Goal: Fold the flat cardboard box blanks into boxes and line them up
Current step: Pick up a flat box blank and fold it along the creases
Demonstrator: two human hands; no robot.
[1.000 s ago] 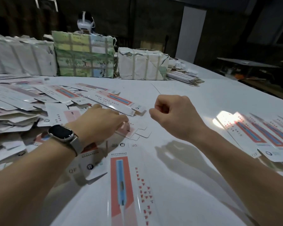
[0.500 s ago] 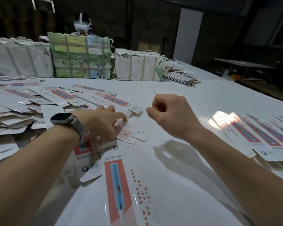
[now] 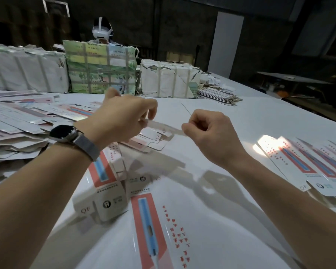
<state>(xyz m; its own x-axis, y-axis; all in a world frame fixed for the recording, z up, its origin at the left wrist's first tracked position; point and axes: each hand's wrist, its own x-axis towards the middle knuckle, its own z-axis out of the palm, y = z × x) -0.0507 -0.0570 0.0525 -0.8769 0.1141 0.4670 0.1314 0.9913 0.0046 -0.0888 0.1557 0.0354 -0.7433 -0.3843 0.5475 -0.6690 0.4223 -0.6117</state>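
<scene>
At the frame's bottom centre a flat blank lies on the bench. Mid-frame, your left hand and right hand pinch a blurred blank with curled fingers. Finished boxes line the right edge; the left-hand heap remains unfolded.

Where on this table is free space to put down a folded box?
The table is bare between the right hand and the row of blanks at right, and beyond toward the wrapped bundles. The left side is crowded with the heap of blanks.
</scene>
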